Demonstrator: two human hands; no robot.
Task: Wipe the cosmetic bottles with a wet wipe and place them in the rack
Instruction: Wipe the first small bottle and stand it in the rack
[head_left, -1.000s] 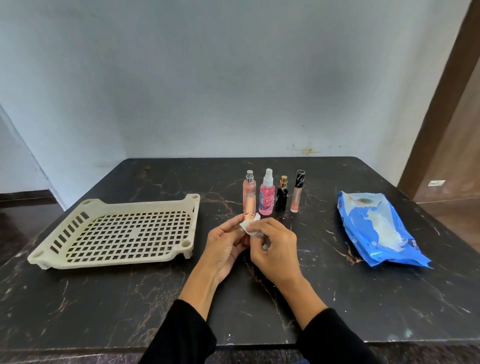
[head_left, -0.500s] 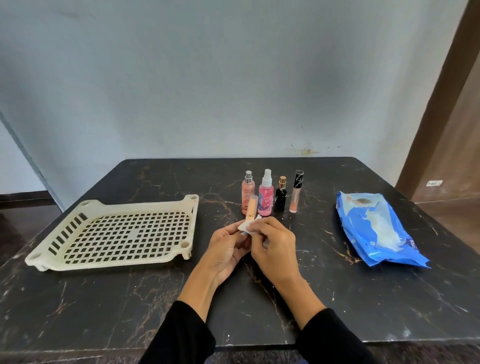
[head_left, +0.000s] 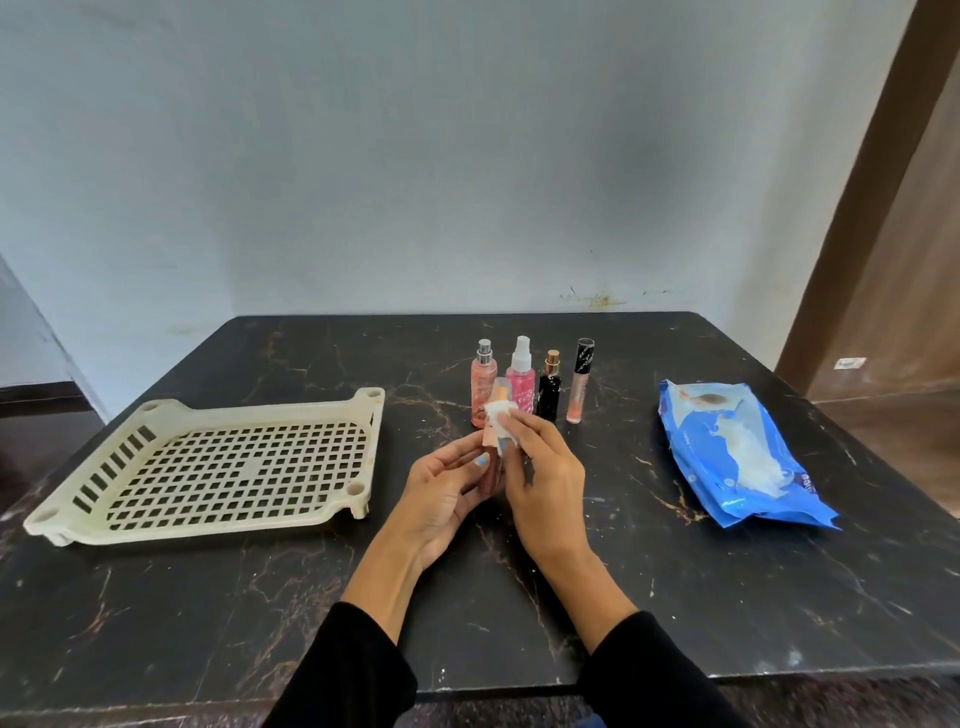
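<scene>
1. Black marble-patterned table (head_left: 675, 597) fills the lower half of the frame, against a pale blue-grey wall (head_left: 415, 156).
2. Left hand (head_left: 441, 488), at frame centre, grips a slim tube (head_left: 492, 467) upright, fingers curled round its lower part.
3. Right hand (head_left: 540, 478) pinches a white wet wipe (head_left: 500, 423) round the upper part of the tube; its fingers are curled on the wipe.
4. Four bottles stand in a row just above the hands: a peach spray bottle (head_left: 483, 382), a pink spray bottle (head_left: 521, 379), a small black bottle (head_left: 549, 387) and a gloss tube with a black cap (head_left: 579, 382).
5. A cream perforated rack (head_left: 208, 467) lies at centre left, well apart from the bottles, with nothing in it.
6. A blue wipes pack (head_left: 737, 452) lies at centre right.
7. Black sleeves (head_left: 343, 670) cover both forearms at the bottom edge.
</scene>
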